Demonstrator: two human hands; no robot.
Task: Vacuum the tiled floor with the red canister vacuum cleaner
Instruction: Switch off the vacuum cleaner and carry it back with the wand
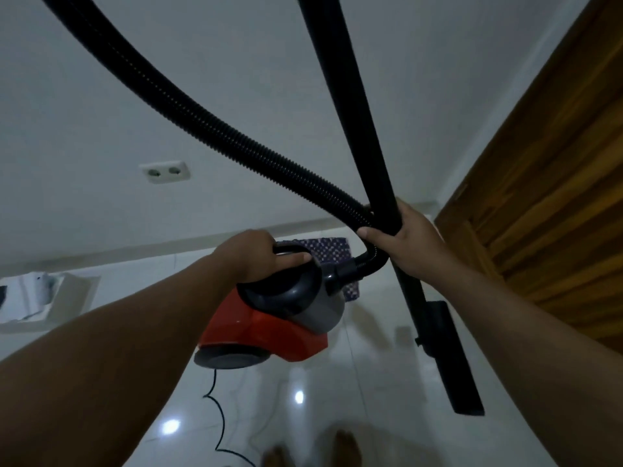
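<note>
The left hand (259,254) is gripping the vacuum cleaner (269,328) handle, carrying it above the floor (371,382); the right hand (404,244) is clasping hose (188,106) and tube (367,129) above it. Likely next: setting it down.

We see the canister vacuum (269,332) at frame centre, above the tiled floor (371,382). The hose (202,112) and wand (364,129) cross at centre right. The door (556,197) fills the right, a wall socket (165,170) sits left of centre, and the cord (220,423) trails below.
</note>
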